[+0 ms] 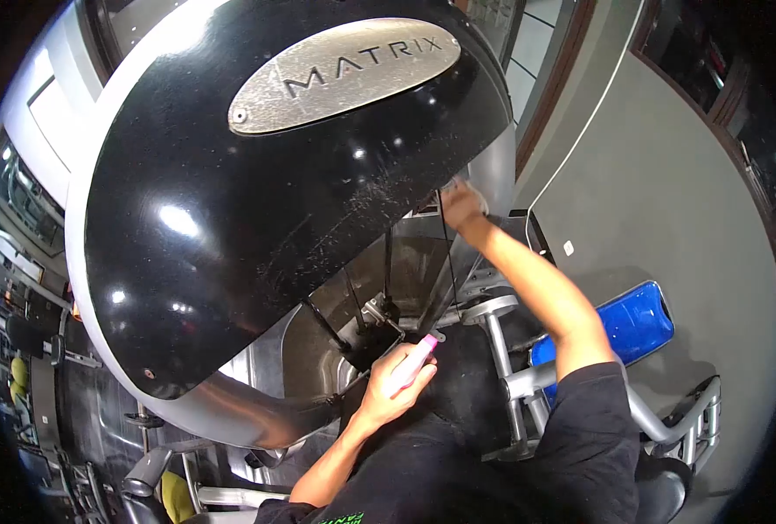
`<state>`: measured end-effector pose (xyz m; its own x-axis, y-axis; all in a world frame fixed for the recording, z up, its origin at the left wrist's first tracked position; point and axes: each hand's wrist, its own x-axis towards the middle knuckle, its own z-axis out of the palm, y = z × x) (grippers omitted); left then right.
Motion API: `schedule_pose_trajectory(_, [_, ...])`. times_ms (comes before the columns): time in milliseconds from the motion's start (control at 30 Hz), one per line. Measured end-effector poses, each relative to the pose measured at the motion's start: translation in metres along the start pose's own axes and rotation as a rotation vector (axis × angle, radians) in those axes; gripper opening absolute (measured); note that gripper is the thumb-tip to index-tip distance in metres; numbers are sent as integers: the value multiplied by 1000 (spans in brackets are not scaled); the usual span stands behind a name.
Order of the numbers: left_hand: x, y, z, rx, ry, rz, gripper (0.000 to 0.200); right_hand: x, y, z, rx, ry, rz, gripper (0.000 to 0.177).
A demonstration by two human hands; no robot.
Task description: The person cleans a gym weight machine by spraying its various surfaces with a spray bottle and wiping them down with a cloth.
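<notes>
Left hand (391,390) grips the pink bottle (416,361) near, right hand (462,211) clutches a cloth (474,187) against the far cover (301,175); overreaching may drop it.

Grey floor (667,201) fills the right side. Dark wood trim (556,96) runs along the wall at top. A blue padded roller (641,319) sits on a grey metal frame (667,428). Dim gym racks (21,288) stand at left, possibly with weights; blurred.

Tilted pink spray bottle (415,361), cap uppermost
</notes>
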<state>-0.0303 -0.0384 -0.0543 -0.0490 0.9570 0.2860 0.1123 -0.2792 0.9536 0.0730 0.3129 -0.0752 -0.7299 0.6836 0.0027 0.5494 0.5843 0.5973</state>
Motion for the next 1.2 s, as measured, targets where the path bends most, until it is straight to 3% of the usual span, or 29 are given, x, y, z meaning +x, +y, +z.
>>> schedule_pose_trajectory(33, [1,0,2,6,17,13,20,-13,-5,-1,91,-3,46,27])
schedule_pose_trajectory(100, [2,0,1,8,44,20,20,-9,-21,53,144,-63,-93,26])
schedule_pose_trajectory(200, [4,2,-2,67,69,102,20,-14,-40,70,65,-33,-60,23])
schedule_pose_trajectory(300, [6,3,-3,43,71,62,21,-35,-24,27,184,-94,-112,21])
schedule_pose_trajectory(367, [8,2,-2,66,80,150,24,-42,-19,34,230,-116,-123,22])
schedule_pose_trajectory(433, [10,1,0,45,62,132,27,-50,-11,48,150,106,-335,21])
schedule_pose_trajectory(467, [10,0,0,29,44,110,31,-52,-7,50,149,106,-336,21])
schedule_pose_trajectory(533, [12,-3,-1,69,39,169,34,-57,-3,48,47,319,-400,22])
schedule_pose_trajectory(667, [13,-8,-5,108,35,205,40,-58,-4,20,-86,363,-329,25])
schedule_pose_trajectory(767, [16,-5,0,89,29,190,40,-59,3,0,-90,477,-150,29])
schedule_pose_trajectory(933, [17,-2,3,111,7,219,44,-49,20,-20,266,418,-48,24])
schedule_pose_trajectory(967, [18,-5,1,102,2,224,45,-50,34,-27,324,580,-118,22])
schedule_pose_trajectory(1000, [19,-6,3,98,-2,225,45,-54,49,-43,322,577,-114,22])
schedule_pose_trajectory(1067, [19,-7,5,93,-16,225,46,-66,72,-77,366,937,-179,25])
schedule_pose_trajectory(1200, [20,-3,14,43,-59,161,33,-91,84,-73,247,897,-179,24])
